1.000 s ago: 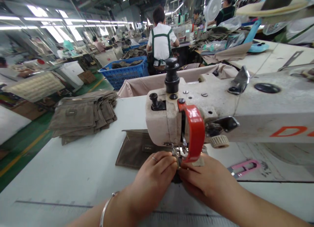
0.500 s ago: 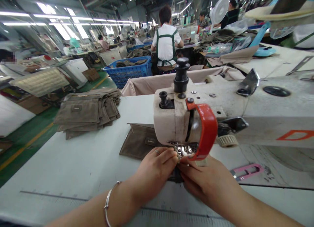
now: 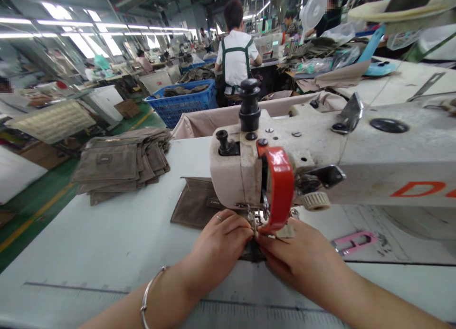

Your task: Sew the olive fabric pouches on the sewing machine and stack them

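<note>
Brown fabric piece [image 3: 192, 206], labelled: on white table [image 3: 142, 234], partly beneath sewing machine [image 3: 233, 177]. Left hand [image 3: 221, 238], ringed: fingertips pinching the piece by the presser foot. Right hand [image 3: 297, 248]: gripping it alongside. Stack of similar pieces [image 3: 110, 164]: farther left. Pink snips [image 3: 357, 242]: right.

The single camera sits on the wearer's head and looks forward and down, close above the left hand [image 3: 223, 239] and right hand [image 3: 295, 250] at lower centre, with the sewing machine [image 3: 320, 151] near at right and distant ceiling lights [image 3: 64, 23] at upper left.
</note>
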A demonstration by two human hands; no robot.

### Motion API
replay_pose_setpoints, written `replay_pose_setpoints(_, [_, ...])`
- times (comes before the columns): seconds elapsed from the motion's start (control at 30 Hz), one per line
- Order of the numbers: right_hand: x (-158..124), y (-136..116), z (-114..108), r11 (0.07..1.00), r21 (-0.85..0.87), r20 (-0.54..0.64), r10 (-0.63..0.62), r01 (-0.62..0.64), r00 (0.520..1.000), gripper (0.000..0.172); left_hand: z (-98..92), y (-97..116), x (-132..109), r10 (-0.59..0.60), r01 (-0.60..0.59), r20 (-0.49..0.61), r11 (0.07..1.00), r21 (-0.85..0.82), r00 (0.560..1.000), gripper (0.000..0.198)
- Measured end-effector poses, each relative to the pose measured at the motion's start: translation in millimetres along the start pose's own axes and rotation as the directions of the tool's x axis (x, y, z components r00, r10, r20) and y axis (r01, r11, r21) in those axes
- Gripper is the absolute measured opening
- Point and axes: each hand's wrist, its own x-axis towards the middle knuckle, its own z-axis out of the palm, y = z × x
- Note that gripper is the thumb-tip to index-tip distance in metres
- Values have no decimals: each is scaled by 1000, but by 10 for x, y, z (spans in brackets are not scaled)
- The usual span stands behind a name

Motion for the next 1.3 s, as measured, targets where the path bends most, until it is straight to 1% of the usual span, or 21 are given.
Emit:
replay_pose_setpoints(0.13, [0,8,-60,997,74,42,18,-21,999,21,-8,3,15,7,-7,14,1000,-3,1000,18])
replay_pose_setpoints(0.23, [-7,17,-86,995,90,28,49,-51,998,20,-13,11,22,13,-13,14,1000,7,1000,18])
replay_pose_setpoints(0.43, [-14,1,-36,998,35,39,54,-55,998,31,-29,1,-11,11,-11,20,1000,-13,1000,17])
replay_pose_setpoints(0.53, [-20,-19,-10,999,19,21,47,-47,999,33,-43,-43,-23,39,-39,28,999,6,999,20])
replay_pose_setpoints(0.63, [-29,-33,6,995,0,47,104,-104,993,30,-51,-106,8,66,-69,54,997,46,996,19])
replay_pose_setpoints(0.73, [-13,-36,17,987,-42,77,159,-156,984,31,-54,-164,65,67,-71,66,996,53,996,18])
replay_pose_setpoints(0.93, [44,-21,33,974,-129,88,198,-186,976,35,6,-308,146,-23,19,106,999,36,994,19])
replay_pose_setpoints(1.1, [40,-17,58,968,-142,111,222,-206,969,34,124,-458,171,-120,121,49,993,-3,992,19])
replay_pose_setpoints(1.2, [51,-25,55,967,-150,140,229,-208,963,34,148,-490,175,-142,142,27,990,5,989,19])
replay_pose_setpoints(1.3, [64,-32,36,965,-174,153,224,-196,963,35,134,-491,178,-134,133,25,990,38,991,21])
